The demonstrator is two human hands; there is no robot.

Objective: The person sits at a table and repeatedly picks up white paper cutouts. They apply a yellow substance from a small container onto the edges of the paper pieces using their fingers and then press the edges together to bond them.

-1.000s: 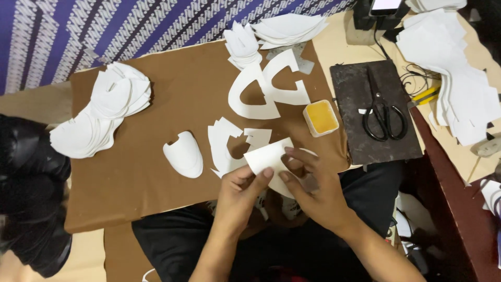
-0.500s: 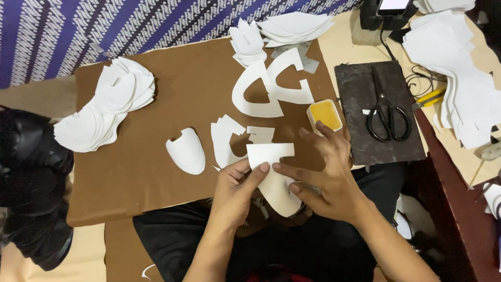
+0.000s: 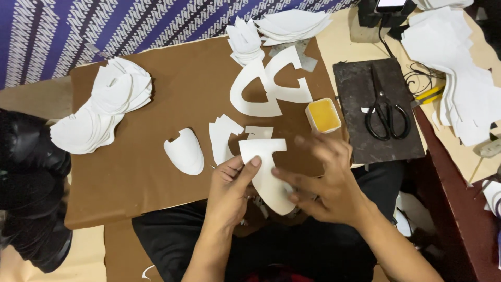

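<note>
While the left hand (image 3: 229, 190) pinches the white cutout piece (image 3: 267, 172) with thumb on top and fingers curled under, the right hand (image 3: 326, 183) spreads its fingers over the piece's right edge, just below the little yellow glue tub (image 3: 323, 115).

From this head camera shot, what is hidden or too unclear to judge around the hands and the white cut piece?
- Head view: the right hand is motion-blurred, so its fingers' contact with the white curved cut piece is unclear.
- The piece's left edge is covered by the left hand.
- The dark object in the lap is hidden by both hands.
- The white stack at right is cut by the frame edge.
</note>
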